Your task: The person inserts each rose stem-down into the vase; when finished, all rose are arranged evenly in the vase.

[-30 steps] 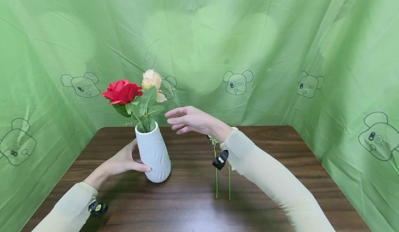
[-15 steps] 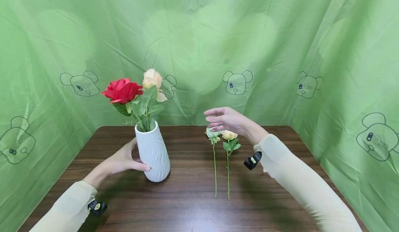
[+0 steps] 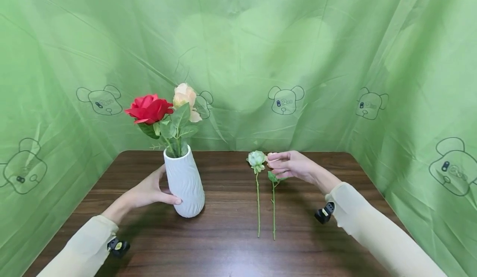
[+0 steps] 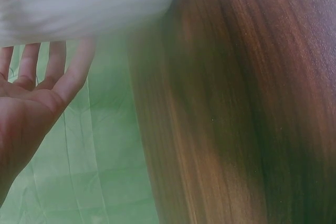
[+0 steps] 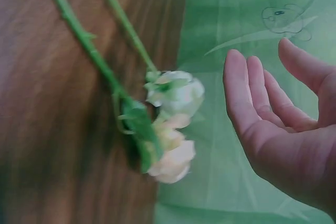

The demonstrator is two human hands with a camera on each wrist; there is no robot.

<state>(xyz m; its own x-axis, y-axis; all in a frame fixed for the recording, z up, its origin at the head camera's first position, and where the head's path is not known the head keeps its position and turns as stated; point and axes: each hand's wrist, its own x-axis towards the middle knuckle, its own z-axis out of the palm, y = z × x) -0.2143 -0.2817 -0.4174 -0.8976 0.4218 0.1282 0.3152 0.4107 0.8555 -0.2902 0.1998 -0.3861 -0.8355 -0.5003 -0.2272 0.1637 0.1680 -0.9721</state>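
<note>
My left hand (image 3: 150,191) grips a white ribbed vase (image 3: 185,186), its thumb across the front and its fingers behind; the vase leans a little to the left. A red rose (image 3: 150,109) and a peach flower (image 3: 185,97) stand in it. On the right, two stemmed flowers lie on the table: a pale green-white one (image 3: 256,160) and a peach one (image 5: 173,158). My right hand (image 3: 296,167) is over the peach bloom and mostly covers it in the head view. In the right wrist view its fingers are apart and hold nothing.
A dark wood table (image 3: 223,244) bears everything. Behind and beside it hangs a green curtain (image 3: 238,70) printed with bear faces. Black wrist cameras (image 3: 118,247) are strapped to both sleeves.
My right hand has moved from beside the vase to the right, then down to the peach flower on the table. The left hand and vase stay in place.
</note>
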